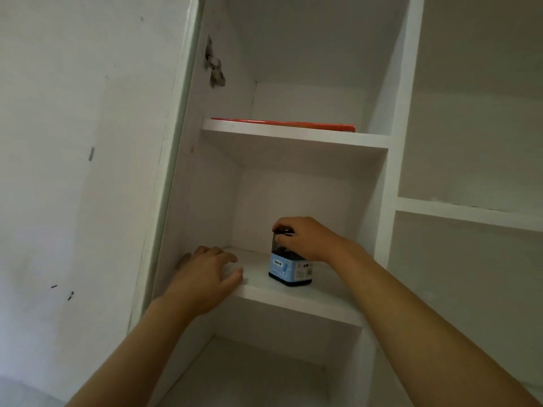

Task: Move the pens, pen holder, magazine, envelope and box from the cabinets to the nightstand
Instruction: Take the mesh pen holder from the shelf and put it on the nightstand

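Note:
A black mesh pen holder with a light blue label stands on the middle shelf of the open white cabinet. My right hand grips its top rim from the right, fingers curled over the edge. My left hand rests on the left front part of the same shelf, fingers spread and relaxed, holding nothing. On the shelf above lies a flat orange-red item, a magazine or envelope; I cannot tell which. No pens or box are in view.
The white cabinet door stands open at the left, with a metal hinge on the inner wall. A lower compartment opens below. More white shelves lie to the right behind a vertical divider.

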`<action>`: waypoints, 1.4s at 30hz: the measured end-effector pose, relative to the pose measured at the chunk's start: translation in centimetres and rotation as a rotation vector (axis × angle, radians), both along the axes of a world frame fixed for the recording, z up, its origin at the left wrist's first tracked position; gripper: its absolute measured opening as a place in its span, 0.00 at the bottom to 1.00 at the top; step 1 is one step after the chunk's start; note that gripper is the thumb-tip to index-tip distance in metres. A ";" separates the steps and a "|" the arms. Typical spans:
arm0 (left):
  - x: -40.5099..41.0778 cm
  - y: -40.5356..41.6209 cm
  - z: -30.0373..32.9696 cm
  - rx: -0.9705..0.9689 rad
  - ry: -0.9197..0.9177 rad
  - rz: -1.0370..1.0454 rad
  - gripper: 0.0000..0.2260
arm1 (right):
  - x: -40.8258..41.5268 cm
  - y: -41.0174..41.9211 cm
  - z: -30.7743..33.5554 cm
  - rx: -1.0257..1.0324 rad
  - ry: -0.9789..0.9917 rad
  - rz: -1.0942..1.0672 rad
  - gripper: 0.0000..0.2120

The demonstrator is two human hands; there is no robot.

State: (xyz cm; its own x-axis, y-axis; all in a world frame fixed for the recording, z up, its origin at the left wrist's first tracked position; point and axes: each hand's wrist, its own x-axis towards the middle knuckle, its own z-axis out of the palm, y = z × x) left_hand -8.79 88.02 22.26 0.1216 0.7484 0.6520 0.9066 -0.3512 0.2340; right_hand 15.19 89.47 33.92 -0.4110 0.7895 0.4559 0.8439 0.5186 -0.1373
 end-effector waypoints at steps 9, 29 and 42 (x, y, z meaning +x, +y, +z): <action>1.0 -6.2 -1.3 0.012 0.023 0.141 0.32 | 1.6 -4.3 0.1 0.059 -0.031 0.167 0.15; 2.3 -30.7 -15.8 -0.207 0.089 0.499 0.29 | 1.0 -16.7 -19.4 0.118 -0.116 0.703 0.14; -2.7 -60.1 -32.7 -0.428 -0.047 0.784 0.24 | -10.2 -36.3 -39.9 -0.116 -0.220 0.997 0.14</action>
State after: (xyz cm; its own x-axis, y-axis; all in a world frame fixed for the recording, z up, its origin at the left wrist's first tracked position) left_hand -11.45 27.95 -10.46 -0.5469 0.7857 0.2892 0.8356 0.4913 0.2456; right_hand 4.96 53.12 -5.94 -0.9690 0.0780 0.2343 0.0494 0.9909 -0.1256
